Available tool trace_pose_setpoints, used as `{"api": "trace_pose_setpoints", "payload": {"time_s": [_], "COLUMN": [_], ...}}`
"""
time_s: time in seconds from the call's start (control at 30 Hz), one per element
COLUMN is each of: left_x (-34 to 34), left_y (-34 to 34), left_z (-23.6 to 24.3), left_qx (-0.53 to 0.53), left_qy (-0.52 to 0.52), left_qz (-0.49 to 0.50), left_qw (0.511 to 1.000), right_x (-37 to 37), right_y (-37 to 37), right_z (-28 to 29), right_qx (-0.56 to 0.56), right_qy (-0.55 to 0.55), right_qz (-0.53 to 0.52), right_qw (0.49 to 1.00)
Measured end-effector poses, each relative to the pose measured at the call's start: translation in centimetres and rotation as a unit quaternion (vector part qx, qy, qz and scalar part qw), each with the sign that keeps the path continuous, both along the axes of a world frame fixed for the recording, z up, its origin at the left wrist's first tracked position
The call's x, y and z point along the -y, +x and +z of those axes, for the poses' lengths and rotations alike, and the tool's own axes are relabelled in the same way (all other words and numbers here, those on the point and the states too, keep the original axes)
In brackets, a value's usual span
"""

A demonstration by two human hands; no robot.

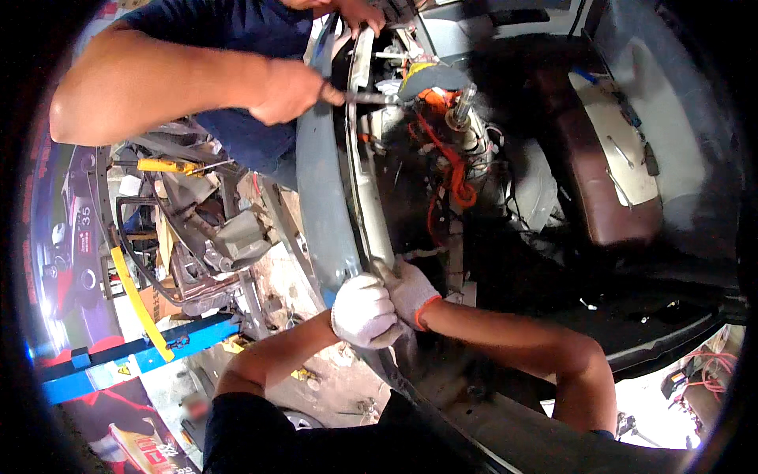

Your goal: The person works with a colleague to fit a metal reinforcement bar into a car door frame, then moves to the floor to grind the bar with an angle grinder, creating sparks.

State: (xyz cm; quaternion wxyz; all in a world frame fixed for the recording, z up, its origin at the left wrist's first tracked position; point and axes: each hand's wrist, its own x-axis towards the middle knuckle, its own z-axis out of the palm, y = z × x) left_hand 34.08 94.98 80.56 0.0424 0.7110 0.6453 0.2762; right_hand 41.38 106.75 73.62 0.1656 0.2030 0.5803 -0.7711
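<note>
At the near end of one curved grey panel (322,174), our left hand (365,310) is fisted, our right hand (413,294) too hidden to tell, while past the panel's middle one co-worker's hand (288,88) grips one tool (369,98).

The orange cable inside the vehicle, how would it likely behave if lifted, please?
The orange cable would probably droop and flex, since it lies in loose bends. It may also tangle, as its loops bunch together at one end.
</note>
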Motion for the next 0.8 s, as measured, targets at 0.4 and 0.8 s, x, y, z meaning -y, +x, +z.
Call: {"api": "trace_pose_setpoints", "payload": {"time_s": [0.4,0.8], "left_x": [-0.4,-0.6], "left_y": [0.0,-0.1], "left_z": [0.3,0.0], "left_qx": [-0.002,0.007], "left_qy": [-0.048,-0.038], "left_qz": [0.003,0.005], "left_qw": [0.999,0.999], "right_x": [-0.1,-0.6], "right_y": [-0.2,-0.3], "right_z": [-1.0,-0.5], "right_qx": [0.022,0.024], "right_qy": [-0.007,0.018], "right_qz": [0.013,0.022], "right_qw": [1.000,0.999]}}
